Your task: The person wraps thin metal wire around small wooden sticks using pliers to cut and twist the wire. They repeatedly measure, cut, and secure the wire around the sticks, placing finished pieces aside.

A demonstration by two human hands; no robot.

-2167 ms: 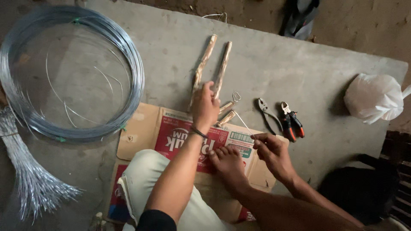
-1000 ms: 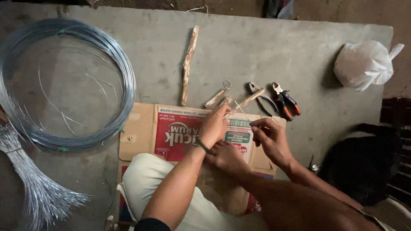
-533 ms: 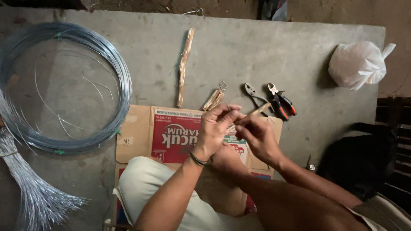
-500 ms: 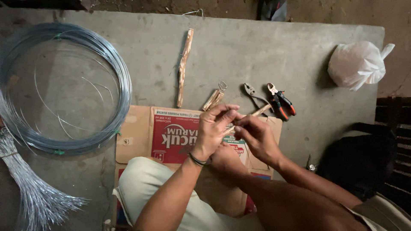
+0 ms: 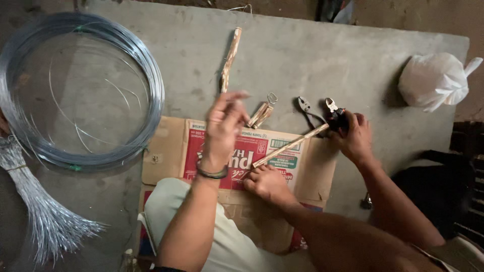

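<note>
fingers of your right hand (image 5: 353, 137) close on the pliers (image 5: 337, 115) beside the wooden stick (image 5: 290, 146) lying on the cardboard (image 5: 166, 151); left hand (image 5: 226, 121) hovers, fingers loosely curled, empty. grip the handles low for firm leverage.

Left hand (image 5: 225, 123) raised, loose; right hand (image 5: 355, 136) on pliers (image 5: 334, 115), stick (image 5: 290, 146) alongside.

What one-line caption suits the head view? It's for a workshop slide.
Seated on flattened cardboard, left hand raised, right hand on pliers and a stick, beside a wire coil.
</note>
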